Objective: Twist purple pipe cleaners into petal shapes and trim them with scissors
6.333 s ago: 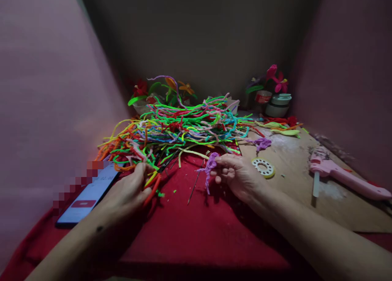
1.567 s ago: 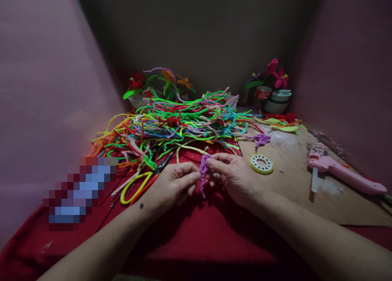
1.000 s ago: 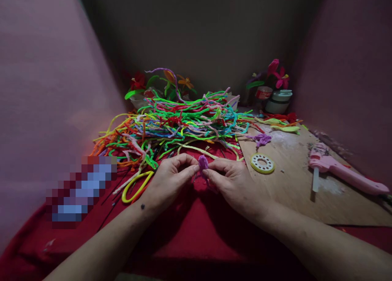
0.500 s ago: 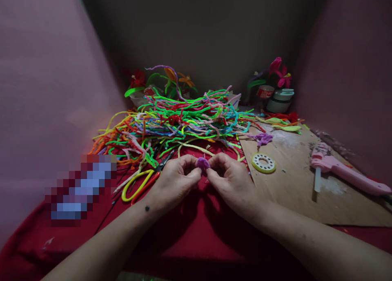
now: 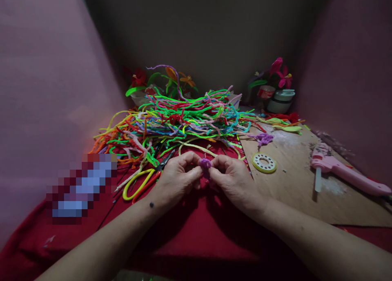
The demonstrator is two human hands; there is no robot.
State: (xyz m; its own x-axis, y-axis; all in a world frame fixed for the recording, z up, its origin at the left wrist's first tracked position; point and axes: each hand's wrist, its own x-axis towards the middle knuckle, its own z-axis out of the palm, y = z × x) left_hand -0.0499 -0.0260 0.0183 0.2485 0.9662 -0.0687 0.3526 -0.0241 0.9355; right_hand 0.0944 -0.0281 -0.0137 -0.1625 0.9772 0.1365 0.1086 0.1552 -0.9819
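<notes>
Between my two hands is a small purple pipe-cleaner piece, folded into a petal-like shape and held above the red cloth. My left hand pinches its left side between thumb and fingers. On its right side my right hand grips it the same way. Part of the piece is hidden by the fingertips. Scissors with yellow and red-orange handles lie just left of my left hand. Another purple pipe-cleaner piece rests on the brown board to the right.
A large heap of coloured pipe cleaners spreads across the back. On the board lie a yellow-rimmed tape spool and a pink glue gun. A lidded jar and pipe-cleaner flowers stand behind. A blurred-out object is at left.
The purple piece has turned between my fingers and shifted slightly right. Both hands keep their pinch, with small finger movements.
</notes>
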